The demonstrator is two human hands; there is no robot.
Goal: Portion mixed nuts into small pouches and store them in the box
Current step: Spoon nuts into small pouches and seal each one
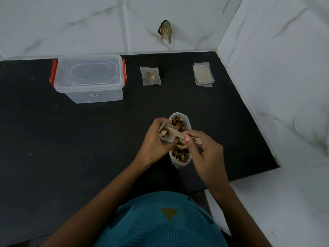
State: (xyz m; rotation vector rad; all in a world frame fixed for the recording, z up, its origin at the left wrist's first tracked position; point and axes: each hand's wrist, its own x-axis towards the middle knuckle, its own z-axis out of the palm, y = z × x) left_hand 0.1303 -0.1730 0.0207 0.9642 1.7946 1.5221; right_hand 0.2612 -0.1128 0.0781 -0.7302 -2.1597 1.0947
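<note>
While a small pouch (165,139) is gripped open by the left hand (154,139) at the centre of the frame, a wooden spoon (178,134) is pinched by the right hand (206,152), its bowl laid in the pouch mouth, where nuts are seen. Both are held just over the open bag of mixed nuts (179,155) on the black counter (71,139). A lidded clear box (89,77) with red clips is seen at upper left, a filled pouch (150,75) at upper centre, a stack of empty pouches (203,74) at upper right.

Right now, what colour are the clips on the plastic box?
Red-orange clips on the clear box; head view shows them best.
</note>
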